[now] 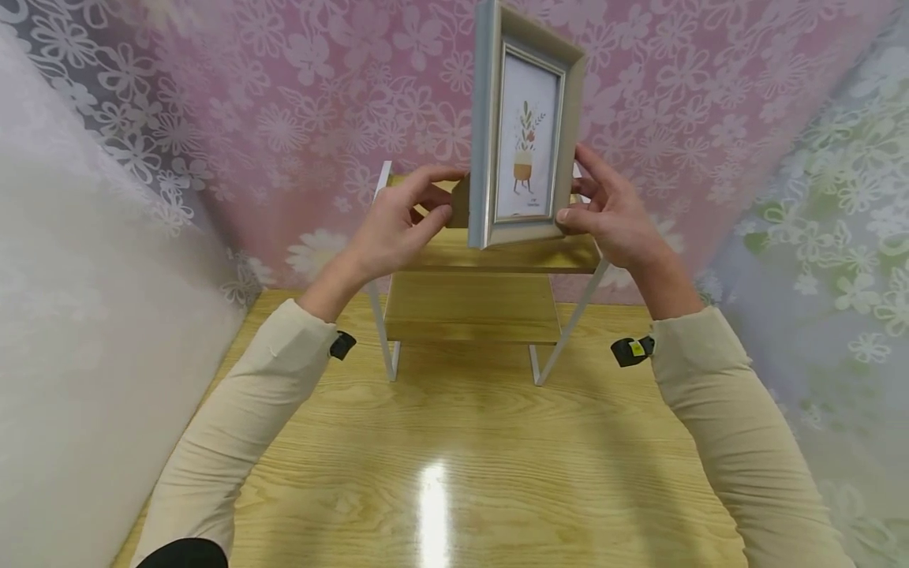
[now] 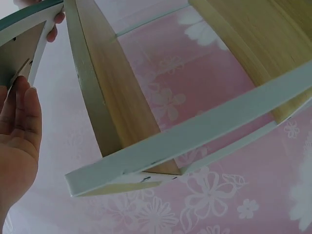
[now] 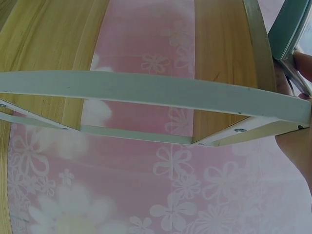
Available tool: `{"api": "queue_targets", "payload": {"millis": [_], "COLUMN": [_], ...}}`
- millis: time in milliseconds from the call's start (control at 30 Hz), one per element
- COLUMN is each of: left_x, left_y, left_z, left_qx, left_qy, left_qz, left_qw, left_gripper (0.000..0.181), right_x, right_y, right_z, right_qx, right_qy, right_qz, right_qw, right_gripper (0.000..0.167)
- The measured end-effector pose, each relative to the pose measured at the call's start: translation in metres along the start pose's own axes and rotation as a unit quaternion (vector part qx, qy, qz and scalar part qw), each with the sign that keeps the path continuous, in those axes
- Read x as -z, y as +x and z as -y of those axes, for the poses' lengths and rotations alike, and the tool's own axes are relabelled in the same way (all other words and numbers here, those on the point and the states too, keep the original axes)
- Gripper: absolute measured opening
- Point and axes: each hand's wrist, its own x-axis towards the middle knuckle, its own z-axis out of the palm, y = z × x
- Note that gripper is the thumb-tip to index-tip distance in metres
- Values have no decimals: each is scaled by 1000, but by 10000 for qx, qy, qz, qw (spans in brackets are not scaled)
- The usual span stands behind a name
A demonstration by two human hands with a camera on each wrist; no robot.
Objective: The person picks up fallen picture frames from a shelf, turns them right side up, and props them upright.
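Note:
A picture frame [image 1: 525, 134] with a potted-plant print is held upright above a small wooden shelf stand [image 1: 497, 256], its front turned towards me and a little to the right. My right hand [image 1: 614, 213] grips its right edge, thumb on the front border. At the frame's left, my left hand [image 1: 405, 217] pinches the brown back stand leg [image 1: 460, 203] between thumb and fingers. The left wrist view catches the frame's back [image 2: 34, 44] and the leg's edge by the left fingers. Only part of the right hand [image 3: 304, 63] enters the right wrist view.
White metal legs [image 1: 568, 335] carry the stand's upper board and lower shelf [image 1: 472, 308]. It stands on a wood-look floor [image 1: 461, 426] against a pink flowered wall [image 1: 319, 118]. Pale side walls rise at left [image 1: 106, 276] and right [image 1: 838, 300].

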Motion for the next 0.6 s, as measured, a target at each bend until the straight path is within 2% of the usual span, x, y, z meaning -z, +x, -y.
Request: {"api": "queue_targets", "payload": {"millis": [167,433,600], "left_x": [5,13,16], "left_y": [3,9,13], "left_z": [-1,1,5], "left_qx": [-64,90,227], "left_qy": [164,566,598], "left_qz": [83,145,142], "left_qw": [9998,9983,9979], "left_gripper": [37,33,32], "right_x": [1,3,3], "right_y": [0,1,0], "right_z": [0,2,2], "right_qx": [23,61,67], "right_qy": [124,342,414], "right_qz": [118,285,347], "right_qw": [9999,9990,9985], "right_gripper": [82,82,82]}}
